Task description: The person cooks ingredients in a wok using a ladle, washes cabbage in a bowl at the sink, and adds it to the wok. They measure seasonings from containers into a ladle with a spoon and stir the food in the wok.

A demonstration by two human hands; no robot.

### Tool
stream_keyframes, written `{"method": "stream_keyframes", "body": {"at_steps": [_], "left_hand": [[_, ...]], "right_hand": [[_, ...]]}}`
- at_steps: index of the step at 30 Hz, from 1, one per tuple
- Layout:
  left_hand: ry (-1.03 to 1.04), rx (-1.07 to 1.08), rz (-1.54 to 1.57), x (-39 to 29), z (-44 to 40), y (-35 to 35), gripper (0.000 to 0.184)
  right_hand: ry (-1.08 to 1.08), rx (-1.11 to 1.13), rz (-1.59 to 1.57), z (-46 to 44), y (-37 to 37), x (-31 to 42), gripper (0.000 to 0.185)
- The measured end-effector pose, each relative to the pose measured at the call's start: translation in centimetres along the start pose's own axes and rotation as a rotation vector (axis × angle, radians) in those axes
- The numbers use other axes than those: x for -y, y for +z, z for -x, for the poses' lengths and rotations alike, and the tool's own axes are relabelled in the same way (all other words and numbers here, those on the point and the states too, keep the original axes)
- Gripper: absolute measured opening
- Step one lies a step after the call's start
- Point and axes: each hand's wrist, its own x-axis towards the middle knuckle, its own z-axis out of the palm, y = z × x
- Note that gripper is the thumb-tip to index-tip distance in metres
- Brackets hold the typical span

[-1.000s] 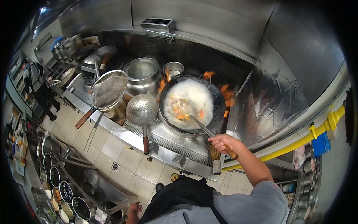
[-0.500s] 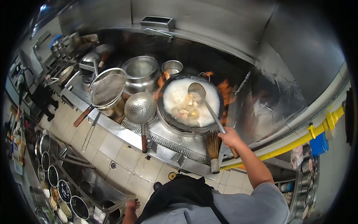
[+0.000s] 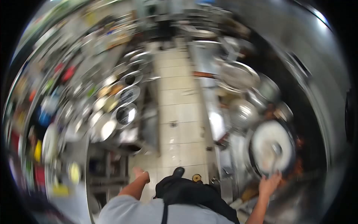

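The right hand [image 3: 270, 182] is closed around the handle of a ladle [image 3: 276, 149], near the rim of a wok [image 3: 292, 139]. The left hand [image 3: 141, 174] hangs over the aisle, well apart from the stove; blur hides its fingers, so whether it is spread or curled cannot be told.

Work surface: a steel cooking range [image 3: 215, 121] runs along the right side of the aisle. Orange flames [image 3: 299, 166] show beside the wok. A perforated strainer [image 3: 243, 113] lies just beyond the wok, with a mesh strainer [image 3: 238, 76] farther along, its wooden handle projecting toward the aisle. A metal pot [image 3: 269, 87] stands behind the strainers. A brush [image 3: 250, 194] is located near the right forearm.

Room: the floor [image 3: 179, 112] is pale tile. On the opposite side, metal containers [image 3: 128, 93] stand in rows, some with dark and some with pale contents. A steel wall panel [image 3: 320, 71] rises behind the range. Most surfaces are motion-blurred.

Position of ladle: the handle extends forward from the right hand across the wok's near rim; the bowl is at the white, foamy liquid [image 3: 264, 140] within the wok. Depth of immersion cannot be determined.
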Motion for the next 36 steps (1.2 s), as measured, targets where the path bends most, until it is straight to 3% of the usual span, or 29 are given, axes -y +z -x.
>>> {"method": "stream_keyframes", "body": {"at_steps": [1,3,4,6,7,9,10,12,14,15,16,17,18,19,21,22,27,30,31,33,34,36], "left_hand": [[0.059,-0.072,-0.254,1.0,1.6,3.5,0.056],[-0.071,0.106,0.709,2.3,4.1,11.2,0.053],[-0.159,0.1,0.8,2.3,7.2,13.1,0.053],[-0.818,0.422,1.552,1.5,13.4,14.0,0.052],[-0.856,0.422,1.617,1.5,14.4,18.7,0.052],[-0.411,0.224,0.751,1.6,15.1,28.5,0.045],[-0.43,0.228,0.782,1.5,17.2,28.9,0.045],[-0.679,0.356,1.276,2.4,21.2,28.6,0.041],[-0.721,0.343,1.453,3.4,22.7,29.7,0.039],[-0.749,0.327,1.609,4.1,22.4,30.6,0.036],[-0.751,0.326,1.614,5.3,21.9,32.5,0.036],[-0.485,0.222,1.34,6.1,20.4,34.0,0.039],[-0.236,0.115,1.052,8.0,19.1,35.7,0.044],[-0.463,0.001,1.366,9.6,21.3,32.7,0.046],[-0.398,-0.279,1.387,12.7,19.6,34.1,0.047],[-0.379,-0.279,1.435,15.0,19.8,34.0,0.05],[-0.434,-0.455,1.552,23.6,25.3,33.0,0.054],[-0.603,-0.509,1.971,25.5,28.8,36.5,0.061],[-0.669,-0.448,1.908,25.1,29.5,39.2,0.061],[-0.8,-0.358,1.772,22.9,31.2,43.4,0.061],[-0.86,-0.314,1.706,20.8,32.4,44.8,0.061],[-0.87,-0.276,1.646,15.3,33.0,49.7,0.058]], "right_hand": [[-0.141,-0.09,-0.082,-1.3,0.8,0.9,0.067],[-0.316,-0.124,-0.382,-2.7,1.5,5.4,0.058],[-0.393,-0.09,-0.468,-2.9,2.9,7.6,0.057],[-0.553,0.004,-0.669,-2.3,4.9,11.7,0.055],[-0.638,0.064,-0.783,-1.4,5.8,13.5,0.054],[-0.747,0.184,-0.822,1.3,6.7,16.9,0.057],[-0.774,0.274,-0.839,3.8,6.2,18.8,0.058],[-0.826,0.353,-0.853,8.5,4.9,22.6,0.059],[-0.909,0.678,-0.918,13.0,4.0,25.6,0.057],[-0.924,0.67,-0.916,14.8,3.7,26.8,0.057],[-1.072,0.737,-0.817,17.0,3.2,28.1,0.056],[-1.22,0.793,-0.711,19.0,2.9,29.5,0.054],[-1.226,0.858,-0.593,21.3,1.9,30.9,0.053],[-1.229,0.861,-0.608,23.6,2.1,32.1,0.053],[-1.337,0.994,-0.267,27.1,3.4,33.6,0.053],[-1.394,1.016,-0.146,29.6,2.7,34.6,0.053],[-1.519,1.15,-0.212,40.1,2.6,39.2,0.051],[-1.85,1.052,-0.144,45.2,3.3,42.5,0.05],[-1.864,1.056,-0.154,46.8,2.8,43.6,0.05],[-1.772,1.285,-0.18,50.5,1.1,47.6,0.047],[-1.732,1.314,-0.394,52.4,1.6,49.6,0.036],[-1.165,1.697,-0.627,56.9,1.0,54.6,0.027]]}}
